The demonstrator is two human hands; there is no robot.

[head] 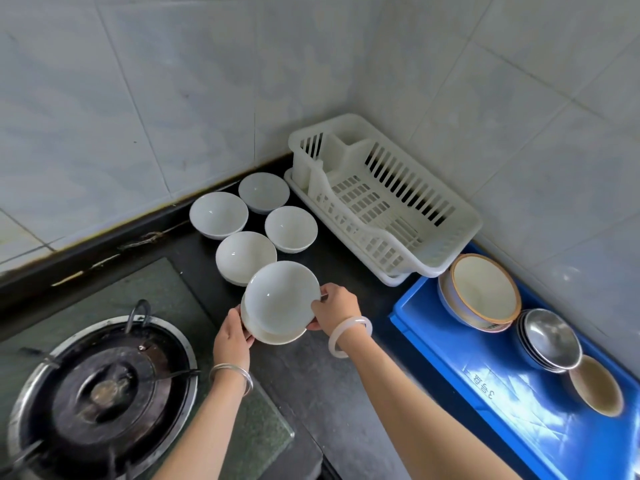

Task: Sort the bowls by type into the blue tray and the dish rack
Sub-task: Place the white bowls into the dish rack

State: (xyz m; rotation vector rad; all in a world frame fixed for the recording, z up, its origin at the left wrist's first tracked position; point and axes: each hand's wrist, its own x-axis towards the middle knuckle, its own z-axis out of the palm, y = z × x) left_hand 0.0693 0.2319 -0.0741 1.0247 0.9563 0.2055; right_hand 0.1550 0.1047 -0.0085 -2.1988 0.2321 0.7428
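1. White ceramic, the top bowl (280, 296), is pinched at its right rim by the fingers (320, 303) of the right hand (334, 306); fingers are curled over the edge, thumb beneath.
2. Top bowl is held tilted, its opening turned up and toward the camera, partly lifted out of the lower bowl (277, 336).
3. Lower bowl is gripped at its left side by the curled fingers of the left hand (232, 332). Whether one bowl or two lie under the top one cannot be told; possibly two rims are seen.
4. A white bangle (349, 336) is worn on the right wrist, a silver bangle (232, 375) on the left.
5. Both held bowls are located over the dark counter (332, 375), between the gas burner (104, 386) and the blue tray (467, 341).
6. Four more white bowls (245, 256) are set upright on the counter just behind the hands, the farthest near the wall corner.
7. Dish rack (367, 199), white plastic, is placed in the corner, beside those bowls; no bowl is seen in it.
8. Held in the blue tray: an orange-rimmed bowl (485, 289), a stack of steel bowls (550, 339) touching it, and a beige bowl (595, 384) nearest the camera.
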